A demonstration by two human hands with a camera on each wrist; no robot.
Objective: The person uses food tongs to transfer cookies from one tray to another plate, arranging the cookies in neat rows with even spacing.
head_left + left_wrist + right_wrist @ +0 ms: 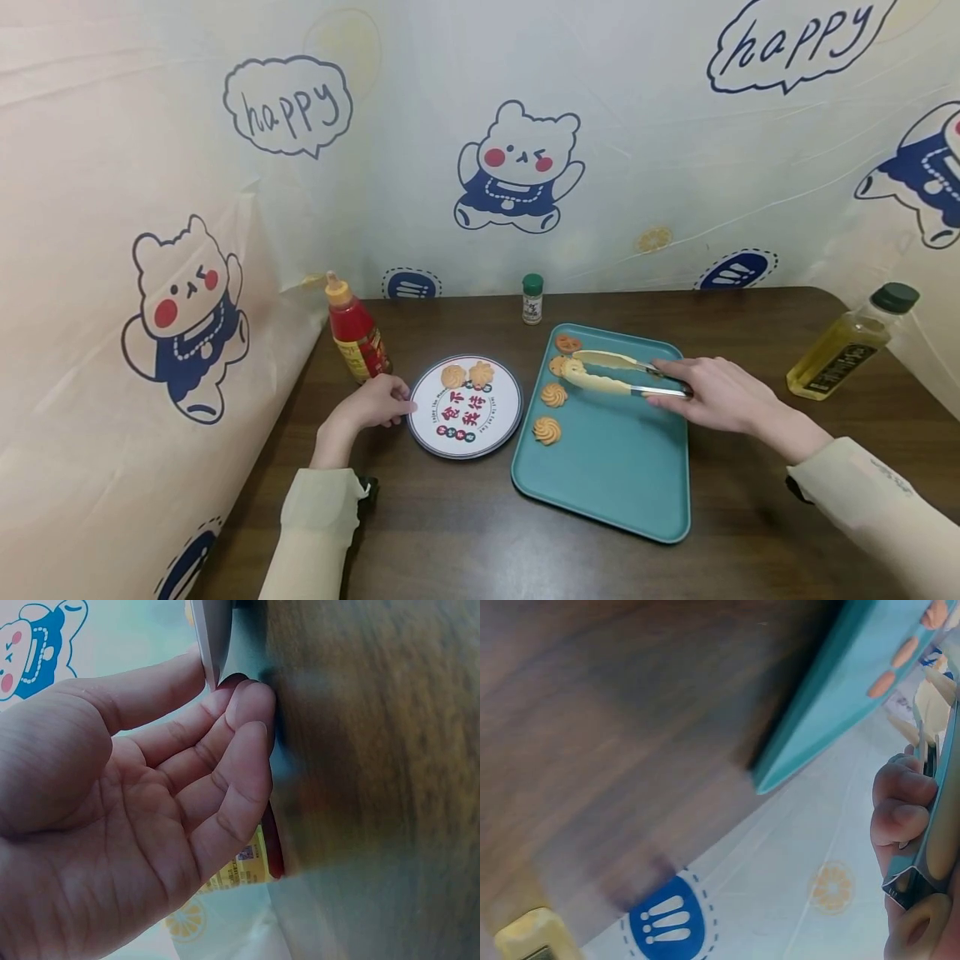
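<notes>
My left hand [375, 402] pinches the near-left rim of a white plate [426, 421], thumb on top and fingertips underneath, as the left wrist view shows. Two cookies [453, 377] lie on the plate's far part. My right hand [716, 392] grips tongs [603, 383] with cream tips, held over a teal tray [615, 475]. The tong arms are spread, and their tips are by a round cookie [557, 365]; whether they touch it I cannot tell. Along the tray's left side sit a pretzel-shaped cookie [567, 343] and swirl cookies [553, 395].
A red sauce bottle [360, 337] with a yellow cap stands behind my left hand. A small green-capped shaker [532, 300] is at the table's back edge. An oil bottle [847, 346] stands at the far right. Printed cloth [517, 167] hangs behind the wooden table [450, 533].
</notes>
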